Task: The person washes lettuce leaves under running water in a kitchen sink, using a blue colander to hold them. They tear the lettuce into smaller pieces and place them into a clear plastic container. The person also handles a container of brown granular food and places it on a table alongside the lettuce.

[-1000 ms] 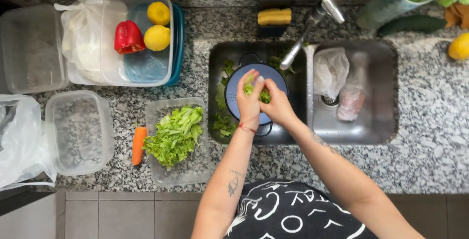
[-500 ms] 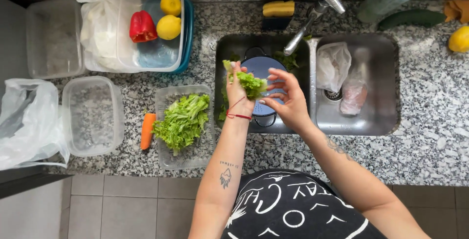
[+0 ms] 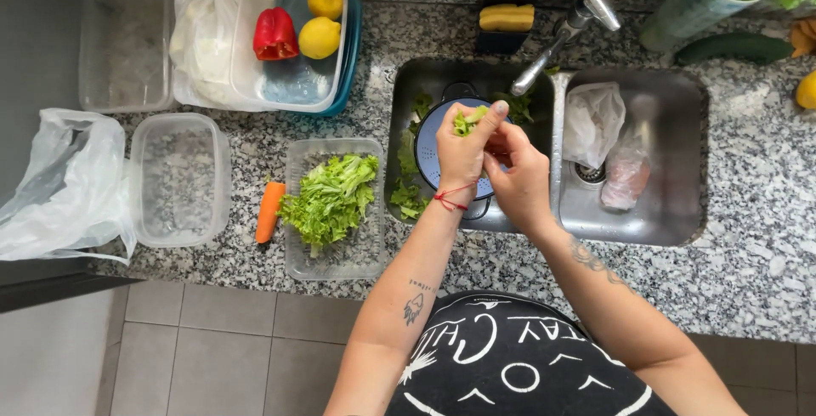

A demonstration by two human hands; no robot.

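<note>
Since half a second ago the lettuce leaf (image 3: 470, 120) has come in from its lifted, spread-out position and is now bunched small between both hands over the blue colander (image 3: 435, 140). The left hand (image 3: 463, 157) is closed around the leaf, thumb and fingers pinching its upper end; the right hand (image 3: 518, 174) presses in from the right, fingers curled against it, so both hands hold the same piece. They sit touching each other above the left basin of the steel sink (image 3: 399, 84), just near of the tap (image 3: 561, 38).

As far as the pictures show, the work is partway: a heap of lettuce (image 3: 330, 199) already lies in the clear tray (image 3: 336, 263) on the granite counter (image 3: 748, 271) to the left of the sink, while loose leaves (image 3: 410, 199) remain in the basin around the colander. A carrot (image 3: 269, 210) lies just left of the tray, and a red pepper (image 3: 274, 33) with two lemons (image 3: 323, 21) sits untouched in a tub at the far left.

The held leaf is crumpled, so its long axis is hard to read; the visible tip points far and slightly right, toward the tap.
</note>
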